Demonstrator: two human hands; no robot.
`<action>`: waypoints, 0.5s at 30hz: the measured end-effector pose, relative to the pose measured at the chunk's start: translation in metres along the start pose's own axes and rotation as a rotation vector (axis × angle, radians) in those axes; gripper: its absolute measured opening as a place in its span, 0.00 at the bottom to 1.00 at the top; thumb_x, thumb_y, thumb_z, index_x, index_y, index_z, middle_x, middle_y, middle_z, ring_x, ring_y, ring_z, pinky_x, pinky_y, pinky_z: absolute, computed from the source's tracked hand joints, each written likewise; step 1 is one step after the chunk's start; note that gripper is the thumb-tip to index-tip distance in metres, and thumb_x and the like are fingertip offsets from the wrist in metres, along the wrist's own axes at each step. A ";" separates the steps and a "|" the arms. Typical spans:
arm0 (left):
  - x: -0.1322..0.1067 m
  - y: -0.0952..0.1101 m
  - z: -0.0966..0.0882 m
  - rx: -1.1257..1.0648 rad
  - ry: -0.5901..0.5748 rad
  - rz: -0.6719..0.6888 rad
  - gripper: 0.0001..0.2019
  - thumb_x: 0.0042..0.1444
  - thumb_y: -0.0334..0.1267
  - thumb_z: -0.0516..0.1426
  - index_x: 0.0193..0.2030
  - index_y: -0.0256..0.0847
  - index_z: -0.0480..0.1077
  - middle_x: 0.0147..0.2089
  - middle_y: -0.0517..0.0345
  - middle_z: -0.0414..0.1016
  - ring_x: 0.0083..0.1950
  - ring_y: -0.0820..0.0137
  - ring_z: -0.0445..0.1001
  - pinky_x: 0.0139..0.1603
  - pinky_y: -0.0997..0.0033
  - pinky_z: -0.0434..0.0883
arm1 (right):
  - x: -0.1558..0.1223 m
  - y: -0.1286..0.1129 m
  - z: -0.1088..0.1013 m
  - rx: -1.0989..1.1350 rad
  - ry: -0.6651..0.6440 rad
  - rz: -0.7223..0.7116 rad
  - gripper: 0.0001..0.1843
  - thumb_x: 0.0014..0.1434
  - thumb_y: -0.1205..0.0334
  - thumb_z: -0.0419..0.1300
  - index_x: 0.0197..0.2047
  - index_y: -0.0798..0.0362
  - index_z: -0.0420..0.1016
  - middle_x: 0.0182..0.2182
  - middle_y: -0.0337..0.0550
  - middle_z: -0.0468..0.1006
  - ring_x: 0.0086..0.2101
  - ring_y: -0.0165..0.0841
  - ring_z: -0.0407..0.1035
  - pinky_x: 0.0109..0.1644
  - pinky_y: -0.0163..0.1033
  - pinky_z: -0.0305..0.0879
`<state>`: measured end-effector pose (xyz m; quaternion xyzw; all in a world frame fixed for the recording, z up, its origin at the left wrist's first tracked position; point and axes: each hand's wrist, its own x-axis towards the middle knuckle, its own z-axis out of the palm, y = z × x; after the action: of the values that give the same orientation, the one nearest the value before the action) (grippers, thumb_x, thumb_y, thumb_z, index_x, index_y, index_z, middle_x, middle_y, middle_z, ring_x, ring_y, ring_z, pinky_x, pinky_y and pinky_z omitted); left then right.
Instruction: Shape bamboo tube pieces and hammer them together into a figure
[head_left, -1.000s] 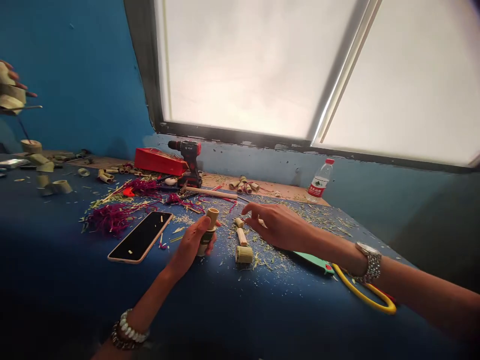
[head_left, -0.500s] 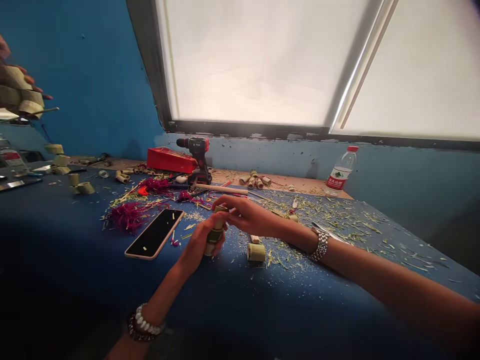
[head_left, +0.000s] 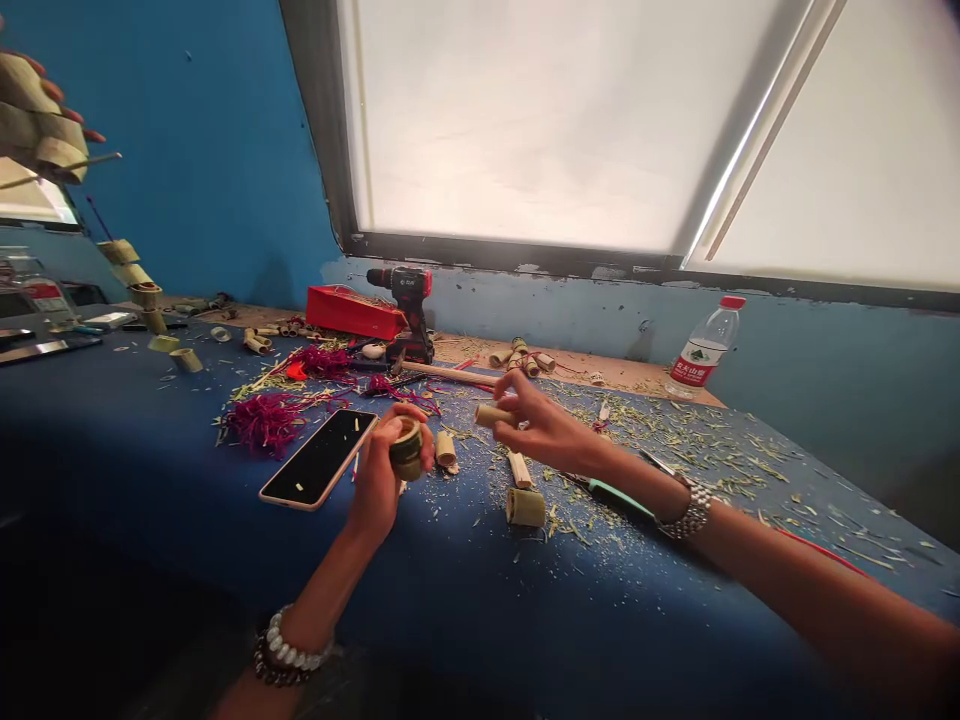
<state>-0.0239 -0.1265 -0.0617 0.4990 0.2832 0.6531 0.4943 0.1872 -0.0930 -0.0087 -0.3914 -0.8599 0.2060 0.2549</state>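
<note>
My left hand (head_left: 379,475) is wrapped round a short green bamboo tube (head_left: 407,448), its hollow end tilted up toward me. My right hand (head_left: 541,430) pinches a small pale bamboo plug (head_left: 491,414) just to the right of that tube, apart from it. Below my right hand lie a pale bamboo stick (head_left: 519,468) and a stubby bamboo section (head_left: 525,507); another small piece (head_left: 445,448) lies between my hands. All of this is over a blue table (head_left: 465,580) strewn with shavings.
A phone (head_left: 319,457) lies face up left of my left hand, beside purple fibre tufts (head_left: 262,420). A cordless drill (head_left: 409,312), red tray (head_left: 354,312) and water bottle (head_left: 703,347) stand at the back. Another person's hand (head_left: 45,125) holds bamboo pieces at far left.
My right hand pulled the small plug off the tube's top and moved right. My left hand tipped the tube so that its open end shows. The camera shifted slightly left.
</note>
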 end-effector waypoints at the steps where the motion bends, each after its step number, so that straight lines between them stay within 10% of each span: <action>1: 0.002 0.002 -0.003 0.034 0.028 0.014 0.10 0.60 0.46 0.47 0.38 0.42 0.62 0.23 0.65 0.63 0.25 0.73 0.63 0.30 0.73 0.63 | 0.001 0.002 0.004 -0.022 -0.030 0.010 0.15 0.58 0.63 0.53 0.49 0.49 0.56 0.35 0.40 0.74 0.29 0.30 0.64 0.32 0.38 0.58; 11: 0.019 -0.002 -0.033 0.416 0.059 -0.094 0.23 0.56 0.47 0.59 0.54 0.44 0.56 0.44 0.60 0.69 0.43 0.71 0.74 0.51 0.68 0.68 | 0.046 0.002 0.054 -0.155 -0.012 0.198 0.23 0.53 0.43 0.61 0.20 0.51 0.61 0.19 0.41 0.65 0.22 0.31 0.57 0.26 0.39 0.45; 15: 0.025 -0.009 -0.027 0.492 0.027 -0.053 0.24 0.58 0.51 0.58 0.54 0.44 0.54 0.49 0.55 0.69 0.47 0.68 0.75 0.52 0.65 0.70 | 0.047 0.005 0.048 -0.031 -0.042 0.226 0.22 0.49 0.50 0.65 0.15 0.52 0.62 0.15 0.38 0.63 0.20 0.29 0.56 0.24 0.38 0.45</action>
<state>-0.0458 -0.0963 -0.0693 0.5880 0.4534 0.5577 0.3709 0.1344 -0.0605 -0.0360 -0.4852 -0.8186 0.2283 0.2057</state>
